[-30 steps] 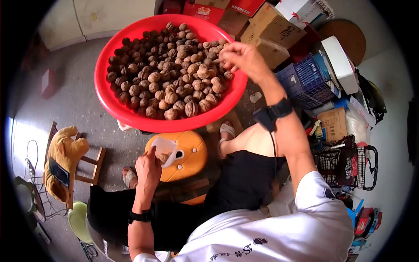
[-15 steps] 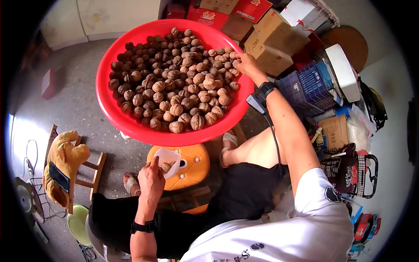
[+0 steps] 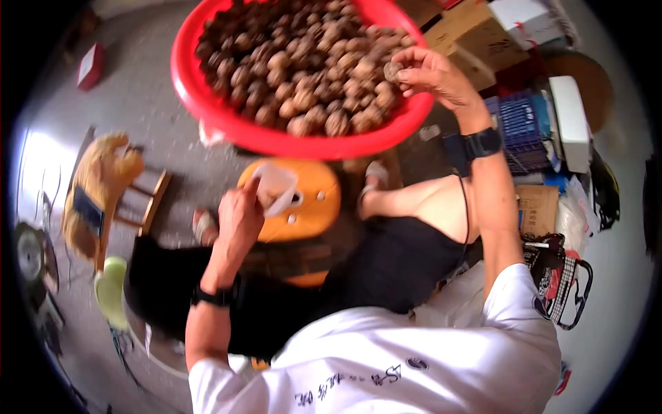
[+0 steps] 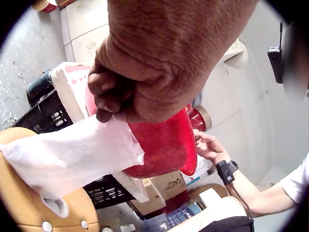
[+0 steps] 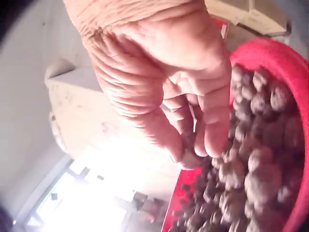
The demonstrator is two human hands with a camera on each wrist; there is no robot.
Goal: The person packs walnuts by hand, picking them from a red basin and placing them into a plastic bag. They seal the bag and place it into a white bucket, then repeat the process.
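Head-camera footage is showing a person seated low on the floor, with a red basin (image 3: 207, 96) heaped with walnuts (image 3: 310, 76) being kept in front of the knees. A single walnut (image 3: 394, 71) is being pinched between the thumb and curled fingertips of the right hand (image 3: 431, 72), which is being held just above the right-hand rim of the basin, over the edge of the heap. In the right wrist view the same hand (image 5: 164, 82) is being seen from below, its fingers (image 5: 215, 130) curled round the nut (image 5: 190, 157) while the red rim (image 5: 285, 53) and the pile (image 5: 251, 179) are lying blurred behind it. The left hand (image 3: 238, 214) is being kept lower, over an orange plastic stool (image 3: 314, 207) that is standing just in front of the basin, and a white plastic bag (image 3: 276, 186) is being gripped there by its edge. In the left wrist view the fist (image 4: 145, 92) is being shown closed on the bag (image 4: 72, 154), whose film is being stretched out over the stool top (image 4: 29, 208); the underside of the basin (image 4: 164, 145) is being seen right behind it. A small wooden chair (image 3: 138, 200) draped with a yellow cloth (image 3: 93, 186) is being seen on the left side of the head view, well apart from the hands, and cardboard boxes (image 3: 462, 27) and a blue crate (image 3: 520, 124) are being seen stacked beyond the right hand.
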